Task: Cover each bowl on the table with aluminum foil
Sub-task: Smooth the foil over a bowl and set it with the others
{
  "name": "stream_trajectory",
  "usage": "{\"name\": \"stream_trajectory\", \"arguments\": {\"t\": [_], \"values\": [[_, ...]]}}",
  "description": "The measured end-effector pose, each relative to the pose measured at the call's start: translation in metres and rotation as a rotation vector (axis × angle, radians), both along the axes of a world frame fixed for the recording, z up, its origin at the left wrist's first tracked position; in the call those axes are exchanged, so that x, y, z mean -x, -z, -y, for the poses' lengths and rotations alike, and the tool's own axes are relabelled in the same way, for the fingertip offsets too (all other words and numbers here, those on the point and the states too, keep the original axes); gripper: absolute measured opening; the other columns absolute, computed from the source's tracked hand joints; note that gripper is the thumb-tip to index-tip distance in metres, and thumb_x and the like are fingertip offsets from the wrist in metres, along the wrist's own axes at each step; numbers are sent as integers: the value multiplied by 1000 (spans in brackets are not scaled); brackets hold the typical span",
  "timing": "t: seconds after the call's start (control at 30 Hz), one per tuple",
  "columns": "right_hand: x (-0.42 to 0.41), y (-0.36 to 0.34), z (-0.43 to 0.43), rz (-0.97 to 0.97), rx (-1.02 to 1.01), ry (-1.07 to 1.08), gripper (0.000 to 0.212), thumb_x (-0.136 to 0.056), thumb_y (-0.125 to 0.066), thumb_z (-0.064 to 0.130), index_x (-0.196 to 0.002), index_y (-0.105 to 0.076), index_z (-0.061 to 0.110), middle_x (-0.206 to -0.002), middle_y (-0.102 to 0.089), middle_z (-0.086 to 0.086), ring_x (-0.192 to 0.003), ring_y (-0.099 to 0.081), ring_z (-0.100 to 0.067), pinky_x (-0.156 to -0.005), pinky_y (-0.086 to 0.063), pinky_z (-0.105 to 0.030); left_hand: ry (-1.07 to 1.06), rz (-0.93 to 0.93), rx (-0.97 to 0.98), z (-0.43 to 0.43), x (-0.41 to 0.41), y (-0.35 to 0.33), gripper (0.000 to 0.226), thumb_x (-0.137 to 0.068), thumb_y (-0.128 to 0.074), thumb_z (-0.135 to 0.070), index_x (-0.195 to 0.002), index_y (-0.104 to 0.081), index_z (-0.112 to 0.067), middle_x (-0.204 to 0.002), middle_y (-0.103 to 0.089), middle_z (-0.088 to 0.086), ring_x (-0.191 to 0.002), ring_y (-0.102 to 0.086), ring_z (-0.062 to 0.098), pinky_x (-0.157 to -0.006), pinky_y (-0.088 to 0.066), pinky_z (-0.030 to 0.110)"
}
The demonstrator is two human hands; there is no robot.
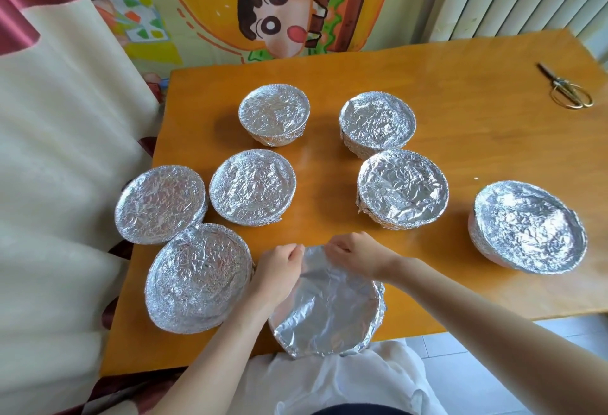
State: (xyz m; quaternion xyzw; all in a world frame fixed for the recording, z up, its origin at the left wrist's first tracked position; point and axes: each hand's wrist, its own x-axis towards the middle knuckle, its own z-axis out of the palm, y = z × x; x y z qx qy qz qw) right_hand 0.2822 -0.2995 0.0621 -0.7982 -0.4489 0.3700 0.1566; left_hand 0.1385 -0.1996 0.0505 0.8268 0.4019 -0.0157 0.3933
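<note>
table (460, 151): big, orange | seven wrapped bowls (252, 187): spread out on it | near bowl (375, 319): at the front edge, foil (329, 309) on top | left hand (279, 266), right hand (355, 255): both pinch the foil's far edge | scissors (569, 92): far right corner

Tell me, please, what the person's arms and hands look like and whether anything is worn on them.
Both forearms are bare to the frame's edge: no sleeves or gloves. The left hand and right hand show no visible watch, bracelet or ring.
</note>
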Motion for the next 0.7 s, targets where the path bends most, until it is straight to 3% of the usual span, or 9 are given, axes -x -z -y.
{"name": "stream_trajectory", "arguments": {"t": [0.1,0.2,0.27,0.33,0.43,0.6,0.63,0.67,0.7], "values": [[-5,-4,-6,50,-12,12,42,-100,-33,30,-67,-45,7,-68,-52,-10,-65,-36,-27,-64,-35,-35,12,25,-7,2,-6,-3,43,-100,-37,-30,-75,-58,-1,-53,-45,5,-51,-38,18,-48,-24,29],[-4,-10,-13,34,3,49,37,-102,-28,24,-78,-51,8,-79,-60,-14,-73,-50,-36,-72,-45,-40,24,27,16,0,-10,1,46,-99,-37,-32,-74,-60,-1,-68,-62,18,-55,-48,21,-52,-33,32],[1,-11,-14,-26,3,121,28,-102,-25,21,-90,-47,11,-65,-43,-7,-69,-45,-31,-60,-37,-38,33,23,29,-3,-14,3,47,-99,-37,-34,-73,-60,-2,-73,-66,17,-60,-57,28,-55,-40,40],[2,-9,-13,25,9,85,25,-102,-25,18,-102,-48,8,-62,-31,-2,-67,-42,-29,-51,-29,-35,68,6,46,-5,-18,2,46,-100,-37,-32,-72,-60,-3,-71,-66,13,-62,-57,29,-55,-41,36],[-5,-6,-11,78,67,-11,42,-103,-23,36,-71,-45,19,-65,-43,-1,-72,-46,-24,-65,-36,-29,147,-27,75,-10,-24,-4,44,-101,-36,-28,-67,-55,-8,-64,-58,5,-58,-47,18,-50,-30,22],[-11,-16,-6,67,83,-36,44,-103,-31,30,-60,-28,29,-77,-46,-16,-73,-41,-26,-67,-32,-33,149,-37,57,-12,-27,-7,41,-100,-38,-28,-74,-56,-2,-60,-47,2,-58,-40,17,-52,-26,30],[-15,-15,-8,17,113,17,37,-103,-33,31,-66,-40,33,-81,-48,-17,-76,-45,-27,-69,-33,-34,142,-27,46,-10,-27,-7,40,-99,-39,-28,-72,-53,-2,-58,-44,2,-57,-37,18,-52,-24,31],[-18,-13,-11,-35,171,104,26,-101,-37,32,-88,-58,23,-89,-53,-20,-82,-52,-30,-73,-36,-35,139,-17,37,-8,-27,-8,40,-99,-39,-28,-70,-50,-3,-57,-42,2,-57,-36,19,-53,-23,33],[-19,-9,-15,-66,190,156,32,-99,-43,30,-126,-51,13,-103,-56,-22,-93,-56,-32,-78,-39,-36,138,-10,29,-6,-27,-8,41,-99,-40,-29,-69,-49,-3,-56,-42,3,-56,-36,19,-53,-22,34]]}}
